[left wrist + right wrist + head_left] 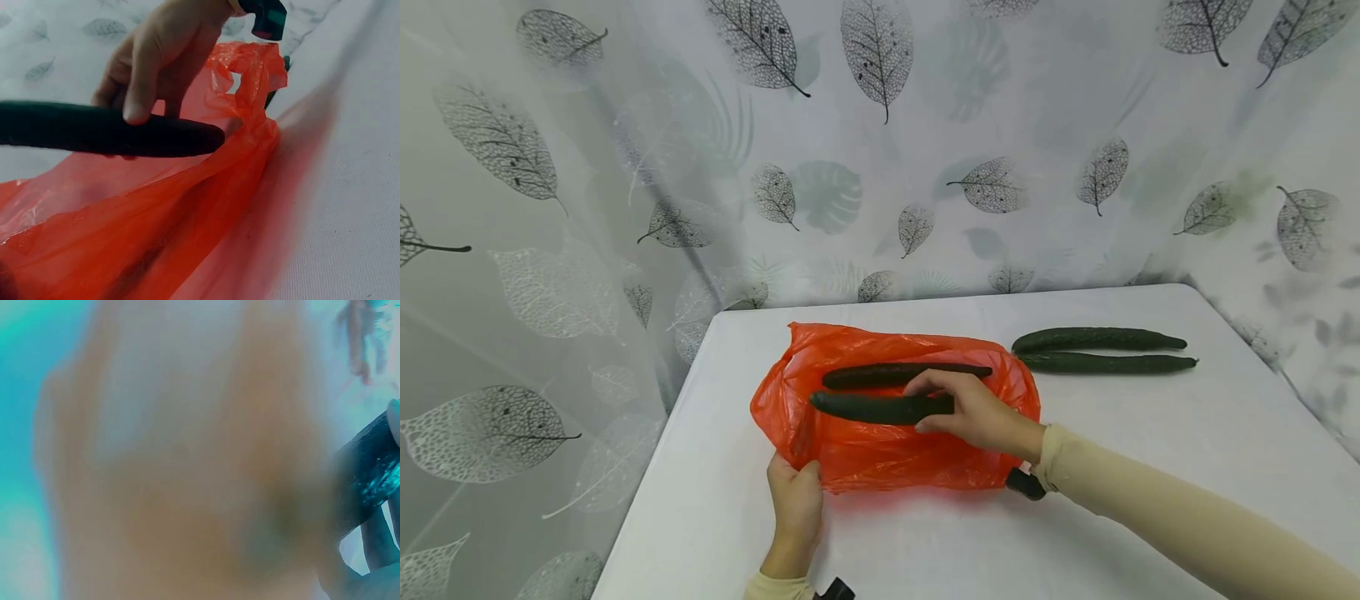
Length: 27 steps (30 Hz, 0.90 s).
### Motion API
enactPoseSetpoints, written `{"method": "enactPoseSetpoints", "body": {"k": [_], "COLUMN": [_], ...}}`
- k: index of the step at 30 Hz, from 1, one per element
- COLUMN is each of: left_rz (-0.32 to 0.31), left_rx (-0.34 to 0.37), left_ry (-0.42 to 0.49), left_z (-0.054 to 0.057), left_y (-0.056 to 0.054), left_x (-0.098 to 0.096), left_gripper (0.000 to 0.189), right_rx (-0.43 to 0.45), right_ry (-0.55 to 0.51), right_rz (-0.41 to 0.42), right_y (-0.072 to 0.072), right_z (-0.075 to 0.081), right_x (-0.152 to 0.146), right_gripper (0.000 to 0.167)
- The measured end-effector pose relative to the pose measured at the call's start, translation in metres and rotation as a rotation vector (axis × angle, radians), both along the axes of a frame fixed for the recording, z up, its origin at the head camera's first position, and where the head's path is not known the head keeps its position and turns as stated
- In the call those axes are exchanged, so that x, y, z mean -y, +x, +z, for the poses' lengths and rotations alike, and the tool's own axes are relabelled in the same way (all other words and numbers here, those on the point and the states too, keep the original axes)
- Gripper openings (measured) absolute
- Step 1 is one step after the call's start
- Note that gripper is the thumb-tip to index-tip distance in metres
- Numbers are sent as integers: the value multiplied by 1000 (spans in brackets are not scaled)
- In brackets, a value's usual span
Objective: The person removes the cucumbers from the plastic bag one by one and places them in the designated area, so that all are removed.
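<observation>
My right hand grips a dark green cucumber near its right end and holds it over the open red plastic bag. In the left wrist view the same cucumber hangs above the bag's edge, thumb on the near side. Another cucumber lies in the bag, behind the held one. My left hand pinches the bag's front left edge between thumb and fingers. The right wrist view is mostly filled by a blurred surface, with part of the cucumber and fingers at its right side.
Two more cucumbers, a rear one and a front one, lie side by side at the bag's right. All rest on a white table. Behind it hangs a leaf-patterned curtain.
</observation>
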<state>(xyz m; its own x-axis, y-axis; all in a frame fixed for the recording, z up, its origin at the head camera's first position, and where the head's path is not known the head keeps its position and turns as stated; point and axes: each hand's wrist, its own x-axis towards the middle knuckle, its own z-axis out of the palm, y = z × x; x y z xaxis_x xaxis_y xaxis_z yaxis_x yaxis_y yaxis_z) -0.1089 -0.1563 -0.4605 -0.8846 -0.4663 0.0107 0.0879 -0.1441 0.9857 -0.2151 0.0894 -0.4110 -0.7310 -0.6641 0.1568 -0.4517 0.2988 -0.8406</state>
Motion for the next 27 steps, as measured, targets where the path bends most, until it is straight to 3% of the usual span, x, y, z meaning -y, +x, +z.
{"method": "enactPoseSetpoints", "body": {"k": [13,20,27], "left_rz": [-6,-1,-5], "left_rx": [-27,-1,4], "left_ry": [9,-13,-17], "left_z": [-1,-2,-4], "left_y": [-1,-1,0], "left_x": [-1,0,1], "left_gripper": [60,57,55], "right_rx": [301,312,375], "right_ry": [-329,-480,-560], "right_rz": [-50,-48,-95], "right_y": [9,7,1], "right_z": [41,61,77], "right_x": [-5,-14,-29], "right_gripper": [43,44,41]}}
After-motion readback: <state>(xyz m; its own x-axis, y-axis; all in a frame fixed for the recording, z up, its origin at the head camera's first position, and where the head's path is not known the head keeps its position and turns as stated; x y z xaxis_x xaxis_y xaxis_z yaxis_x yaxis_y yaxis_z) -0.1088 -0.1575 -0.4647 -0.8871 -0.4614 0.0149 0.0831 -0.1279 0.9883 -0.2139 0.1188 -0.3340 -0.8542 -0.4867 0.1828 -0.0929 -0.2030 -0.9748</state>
